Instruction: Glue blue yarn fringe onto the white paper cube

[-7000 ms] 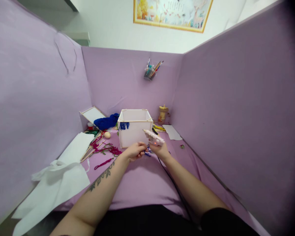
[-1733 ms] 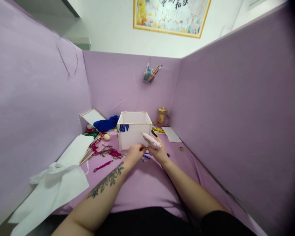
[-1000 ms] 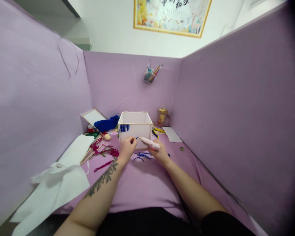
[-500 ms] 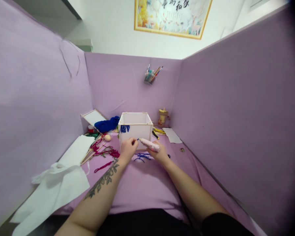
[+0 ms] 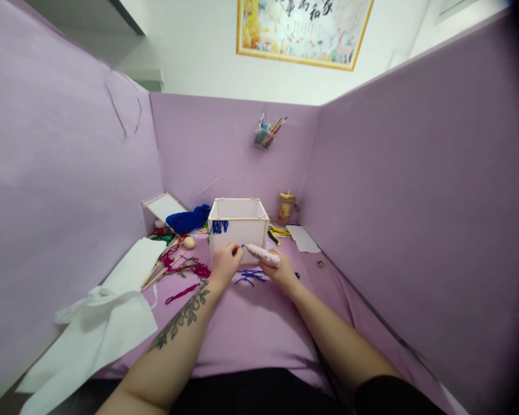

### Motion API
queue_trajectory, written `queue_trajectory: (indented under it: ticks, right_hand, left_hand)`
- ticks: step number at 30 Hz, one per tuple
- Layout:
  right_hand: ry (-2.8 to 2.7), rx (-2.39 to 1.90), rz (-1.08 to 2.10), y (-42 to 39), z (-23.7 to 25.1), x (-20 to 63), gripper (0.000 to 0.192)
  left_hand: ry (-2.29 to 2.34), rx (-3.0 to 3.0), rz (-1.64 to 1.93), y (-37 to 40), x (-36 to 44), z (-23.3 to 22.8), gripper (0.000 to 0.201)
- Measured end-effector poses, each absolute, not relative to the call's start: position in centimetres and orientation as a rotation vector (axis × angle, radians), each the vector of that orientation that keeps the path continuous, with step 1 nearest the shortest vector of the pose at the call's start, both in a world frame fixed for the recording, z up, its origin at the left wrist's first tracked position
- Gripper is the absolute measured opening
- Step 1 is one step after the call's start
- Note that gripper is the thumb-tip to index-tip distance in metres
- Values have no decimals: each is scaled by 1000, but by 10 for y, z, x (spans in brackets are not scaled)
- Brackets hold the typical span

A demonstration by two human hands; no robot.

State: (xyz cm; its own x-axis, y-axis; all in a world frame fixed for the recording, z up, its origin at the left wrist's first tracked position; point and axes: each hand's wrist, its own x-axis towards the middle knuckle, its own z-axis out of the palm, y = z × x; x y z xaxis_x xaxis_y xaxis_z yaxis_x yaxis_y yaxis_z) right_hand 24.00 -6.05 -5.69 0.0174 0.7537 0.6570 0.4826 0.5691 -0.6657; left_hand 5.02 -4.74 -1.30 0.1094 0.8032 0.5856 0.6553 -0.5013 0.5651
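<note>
Left hand (image 5: 225, 263): pinching blue yarn piece (image 5: 239, 247) against box (image 5: 237, 229) front. Right hand (image 5: 280, 270): closed round glue gun (image 5: 263, 255), long axis 10 o'clock, nozzle just beside yarn.

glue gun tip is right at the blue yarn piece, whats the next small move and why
Probably squeeze a small dab of glue onto the yarn end. The right hand holds the glue gun with its nozzle meeting the short blue yarn piece pinched in the left hand, just in front of the white box, whose rim already carries a blue fringe.
</note>
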Motion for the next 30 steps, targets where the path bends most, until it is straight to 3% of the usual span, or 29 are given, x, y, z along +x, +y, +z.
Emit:
queue_trajectory:
  ticks: [30]
  right_hand:
    - [-1582, -1091, 338, -59, -62, 241, 15]
  left_hand:
    - [1405, 2073, 1346, -40, 51, -18, 21]
